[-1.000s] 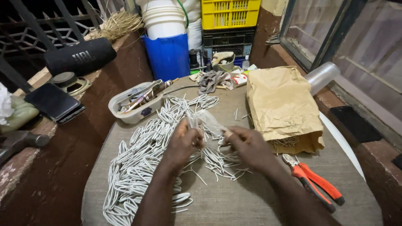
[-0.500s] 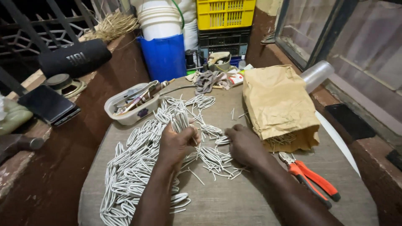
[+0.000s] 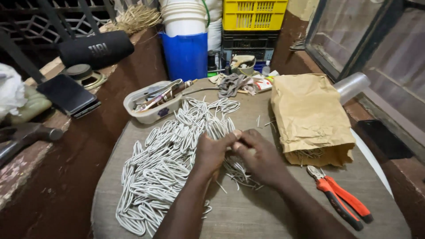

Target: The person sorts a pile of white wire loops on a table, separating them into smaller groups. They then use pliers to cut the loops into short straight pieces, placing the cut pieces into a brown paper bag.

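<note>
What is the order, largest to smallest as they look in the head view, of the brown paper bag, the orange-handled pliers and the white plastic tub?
1. brown paper bag
2. orange-handled pliers and white plastic tub: alike, and the pliers lie nearer the camera, so unsure.

Pinched piece hidden between fingertips (image 3: pixel 237 133)

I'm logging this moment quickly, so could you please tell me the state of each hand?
Left hand: closed on a white wire loop.
Right hand: fingers pinched against the left; contents cannot be told.
</note>
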